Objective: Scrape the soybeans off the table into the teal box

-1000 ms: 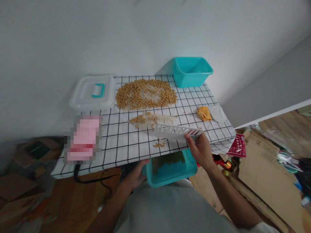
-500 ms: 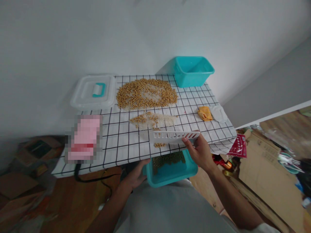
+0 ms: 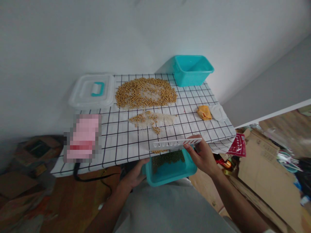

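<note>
My left hand (image 3: 136, 173) grips the left rim of a teal plastic bin (image 3: 167, 179) held just below the table's front edge. Dark green beans (image 3: 170, 157) lie inside it. In my right hand (image 3: 200, 153) is a white slotted plastic tray (image 3: 167, 144), stood on edge on the cloth near the front. Some yellow soybeans (image 3: 159, 151) show right before the tray, at the table edge. Behind it, a thin strip of soybeans and pale grains (image 3: 150, 119) is spread out. Farther back lies a large heap of soybeans (image 3: 136, 90) mixed with pale grains.
The table wears a white cloth with a black grid (image 3: 116, 136). A second teal bin (image 3: 191, 77) stands at the back right, a clear lid (image 3: 85, 94) at the back left. An orange cloth (image 3: 204, 112) lies right; a blurred pink object (image 3: 85, 132) lies left. Cardboard (image 3: 262, 165) covers the right floor.
My right hand has drawn the slotted tray toward the front edge, with a few soybeans ahead of it. A small cluster of soybeans now shows behind the tray. The left hand and bin stay put.
</note>
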A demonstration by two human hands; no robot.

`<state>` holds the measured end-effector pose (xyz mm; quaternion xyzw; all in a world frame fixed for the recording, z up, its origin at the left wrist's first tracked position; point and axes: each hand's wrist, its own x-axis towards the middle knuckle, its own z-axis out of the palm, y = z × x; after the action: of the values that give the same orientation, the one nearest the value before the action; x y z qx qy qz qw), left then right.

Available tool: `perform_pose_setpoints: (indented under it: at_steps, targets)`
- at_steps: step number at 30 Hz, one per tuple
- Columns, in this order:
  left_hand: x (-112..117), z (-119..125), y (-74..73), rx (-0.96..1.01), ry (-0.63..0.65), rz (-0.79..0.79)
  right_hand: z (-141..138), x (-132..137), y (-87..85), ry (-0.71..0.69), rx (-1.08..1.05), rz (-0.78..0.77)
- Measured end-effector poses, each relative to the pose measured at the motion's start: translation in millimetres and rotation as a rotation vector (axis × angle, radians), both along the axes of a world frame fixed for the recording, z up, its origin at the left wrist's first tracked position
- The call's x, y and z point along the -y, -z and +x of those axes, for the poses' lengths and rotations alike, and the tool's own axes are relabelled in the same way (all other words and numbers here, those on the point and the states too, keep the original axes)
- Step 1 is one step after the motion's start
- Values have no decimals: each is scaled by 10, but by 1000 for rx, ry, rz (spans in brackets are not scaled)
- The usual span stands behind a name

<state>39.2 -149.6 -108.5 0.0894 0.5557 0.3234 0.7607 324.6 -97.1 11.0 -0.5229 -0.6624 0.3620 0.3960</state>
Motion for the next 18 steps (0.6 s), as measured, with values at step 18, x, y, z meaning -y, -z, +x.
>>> perform_pose_setpoints:
  at_steps: [18]
  targets:
    - [14,-24,36,57,14,45,-38,-347,-102,269,47,147]
